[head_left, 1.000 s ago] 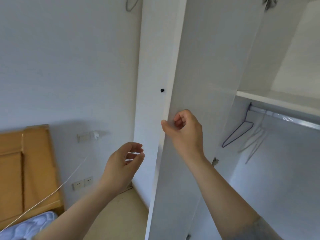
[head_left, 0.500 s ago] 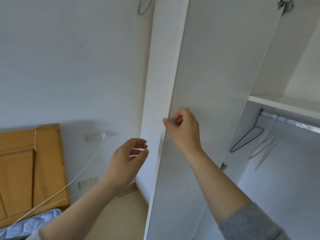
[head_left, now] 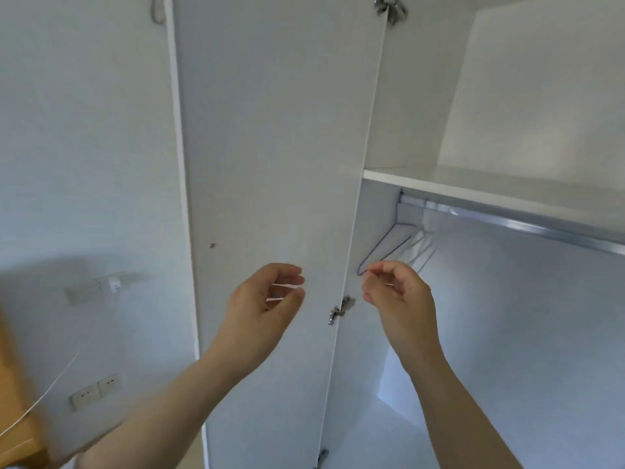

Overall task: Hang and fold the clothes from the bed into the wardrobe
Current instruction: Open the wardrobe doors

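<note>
Hangers [head_left: 397, 247] just beyond fingers [head_left: 372, 270] of right hand [head_left: 402, 299]

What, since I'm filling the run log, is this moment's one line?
wardrobe door: open | left hand: empty | right hand: empty | rail: hangers only, no clothes in view

Open wardrobe door [head_left: 277, 137], hangers [head_left: 399, 243] on rail [head_left: 514, 224]

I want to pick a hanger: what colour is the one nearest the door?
Purple; the hanger shows best in the head view.
</note>
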Demonstrator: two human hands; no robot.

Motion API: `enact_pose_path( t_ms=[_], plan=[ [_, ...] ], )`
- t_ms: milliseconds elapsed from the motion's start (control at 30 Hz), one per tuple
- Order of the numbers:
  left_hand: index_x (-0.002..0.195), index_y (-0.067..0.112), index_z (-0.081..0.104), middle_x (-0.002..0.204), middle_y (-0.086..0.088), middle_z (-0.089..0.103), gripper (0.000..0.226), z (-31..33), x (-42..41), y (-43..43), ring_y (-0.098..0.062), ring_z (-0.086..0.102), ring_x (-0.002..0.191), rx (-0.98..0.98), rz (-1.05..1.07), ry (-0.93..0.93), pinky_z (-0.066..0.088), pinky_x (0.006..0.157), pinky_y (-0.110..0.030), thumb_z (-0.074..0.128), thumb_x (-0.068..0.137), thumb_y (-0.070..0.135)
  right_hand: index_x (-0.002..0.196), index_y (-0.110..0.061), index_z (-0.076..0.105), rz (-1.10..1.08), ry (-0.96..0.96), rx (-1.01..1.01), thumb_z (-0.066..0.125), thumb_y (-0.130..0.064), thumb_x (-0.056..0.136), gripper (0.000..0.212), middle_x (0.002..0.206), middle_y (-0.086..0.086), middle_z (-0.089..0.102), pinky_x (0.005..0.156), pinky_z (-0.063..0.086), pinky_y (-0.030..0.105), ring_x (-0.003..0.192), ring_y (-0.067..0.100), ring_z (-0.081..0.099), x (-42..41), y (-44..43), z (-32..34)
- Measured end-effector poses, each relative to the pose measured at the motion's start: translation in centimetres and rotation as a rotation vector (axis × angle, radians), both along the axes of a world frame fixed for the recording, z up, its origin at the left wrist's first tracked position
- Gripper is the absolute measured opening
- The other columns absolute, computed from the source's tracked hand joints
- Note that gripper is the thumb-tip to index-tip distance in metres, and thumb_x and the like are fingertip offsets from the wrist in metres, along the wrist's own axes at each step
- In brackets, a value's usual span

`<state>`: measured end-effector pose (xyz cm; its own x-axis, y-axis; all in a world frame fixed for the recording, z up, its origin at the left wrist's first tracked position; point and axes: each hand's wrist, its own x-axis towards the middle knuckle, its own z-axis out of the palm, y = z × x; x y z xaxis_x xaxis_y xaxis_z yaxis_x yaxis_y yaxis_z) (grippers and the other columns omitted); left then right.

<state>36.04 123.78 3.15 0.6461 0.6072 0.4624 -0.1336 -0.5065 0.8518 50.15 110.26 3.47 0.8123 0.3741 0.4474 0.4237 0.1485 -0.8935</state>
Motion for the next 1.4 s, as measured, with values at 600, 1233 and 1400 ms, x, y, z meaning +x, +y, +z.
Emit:
enact_pose_path(
  t_ms=[600,1233,1400],
  plan=[
    [0.104,0.036,0.064,0.102,0.020,0.069,0.023,0.8,20.1,-21.9,0.002,0.065,0.091,-0.028,-0.584,-0.041,0.047,0.069,-0.007,0.064,0.090,0.019,0.093,-0.023,0.069,-0.545,-0.026,0.025,0.067,-0.017,0.089,0.008,0.081,-0.006,0.070,0.084,0.058,0.047,0.077,0.014,0.069,9.5,-25.8,1.4],
    [0.104,0.031,0.066,0.101,0.019,0.070,0.025,0.0,27.8,-33.7,0.000,0.066,0.095,-0.139,-1.566,0.011,0.049,0.074,-0.008,0.063,0.090,0.011,0.091,-0.018,0.068,-1.460,-0.008,0.094,0.062,-0.010,0.092,0.010,0.083,0.006,0.071,0.074,0.059,0.028,0.078,0.022,0.069,1.4,-32.5,-0.2],
    [0.102,0.034,0.067,0.101,0.017,0.071,0.024,-1.0,22.8,-38.3,-0.004,0.067,0.092,-0.171,-1.830,0.061,0.050,0.067,-0.013,0.064,0.090,0.013,0.094,-0.017,0.068,-1.707,0.018,0.100,0.063,-0.011,0.092,0.008,0.085,0.006,0.071,0.075,0.059,0.028,0.079,0.021,0.069,-6.3,-32.9,-1.5]
  ],
)
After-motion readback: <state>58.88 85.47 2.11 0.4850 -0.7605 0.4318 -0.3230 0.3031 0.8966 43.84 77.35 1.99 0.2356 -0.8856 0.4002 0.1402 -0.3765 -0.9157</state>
